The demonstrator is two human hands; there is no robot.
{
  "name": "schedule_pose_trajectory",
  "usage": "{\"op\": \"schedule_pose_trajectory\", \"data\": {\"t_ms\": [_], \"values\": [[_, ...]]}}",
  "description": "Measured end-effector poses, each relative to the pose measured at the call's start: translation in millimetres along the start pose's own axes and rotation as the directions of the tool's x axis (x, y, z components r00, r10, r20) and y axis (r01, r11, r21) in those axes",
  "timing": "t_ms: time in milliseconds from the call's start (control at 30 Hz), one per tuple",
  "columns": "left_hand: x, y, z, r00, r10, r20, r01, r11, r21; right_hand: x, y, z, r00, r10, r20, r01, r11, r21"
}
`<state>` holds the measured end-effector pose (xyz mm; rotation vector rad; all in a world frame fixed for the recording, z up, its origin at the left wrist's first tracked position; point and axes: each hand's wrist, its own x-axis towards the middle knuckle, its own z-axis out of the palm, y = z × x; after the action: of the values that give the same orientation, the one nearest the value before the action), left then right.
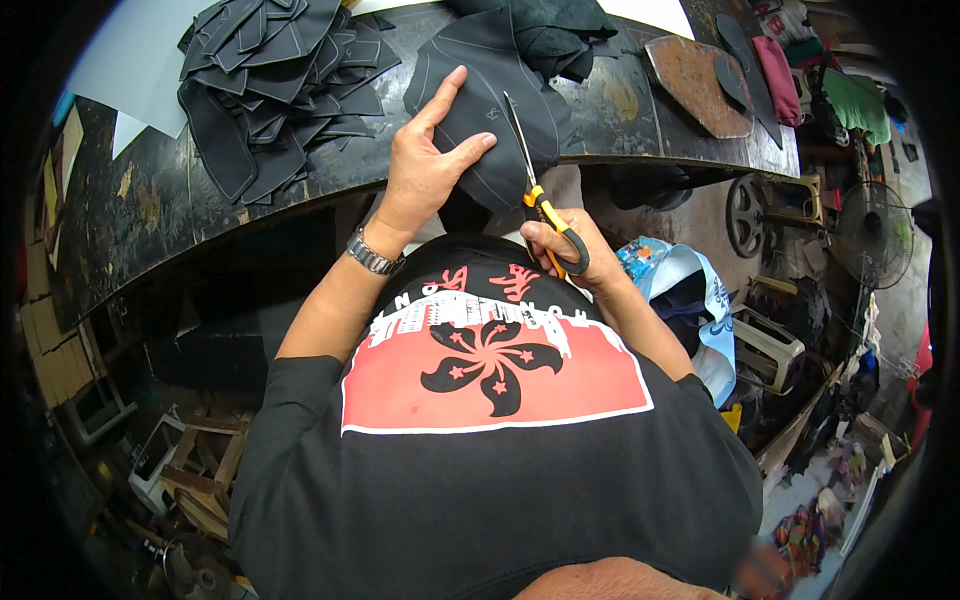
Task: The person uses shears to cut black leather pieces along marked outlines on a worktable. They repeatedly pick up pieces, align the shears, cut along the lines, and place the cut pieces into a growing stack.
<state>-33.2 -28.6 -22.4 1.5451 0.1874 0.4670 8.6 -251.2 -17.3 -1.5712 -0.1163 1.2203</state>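
My left hand (425, 155) holds a black sheet piece (478, 60) marked with pale lines, which reaches over the table's near edge. The index finger and thumb stretch across its top; the other fingers are hidden, seemingly beneath it. Yellow-and-black-handled scissors (537, 190) are gripped in my right hand (575, 245), just off the table edge. Their long blades point away from me and lie across the right part of the sheet. A heap of cut black pieces (270, 90) with pale outlines lies to the left.
The worn dark table (150, 240) curves across the front. On it sit crumpled dark material (545, 40) and a brown board (700, 88). White sheets (120, 60) lie far left. A blue bag (705, 300), a fan (872, 225) and a stool (765, 350) stand to the right.
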Motion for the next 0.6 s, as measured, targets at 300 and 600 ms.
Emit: {"op": "schedule_pose_trajectory", "data": {"t_ms": [300, 600], "values": [[3.5, -1.8, -0.7, 1.000, 0.017, 0.004, -0.017, 0.999, 0.031, -3.7, -12.4, -8.1, 0.998, 0.038, -0.044, -0.045, 0.982, -0.185], [-13.6, -3.2, 9.8, 0.996, -0.052, 0.076, 0.053, 0.999, -0.011, 2.1, -26.5, -10.7, 0.997, 0.003, 0.082, -0.004, 1.000, 0.013]]}}
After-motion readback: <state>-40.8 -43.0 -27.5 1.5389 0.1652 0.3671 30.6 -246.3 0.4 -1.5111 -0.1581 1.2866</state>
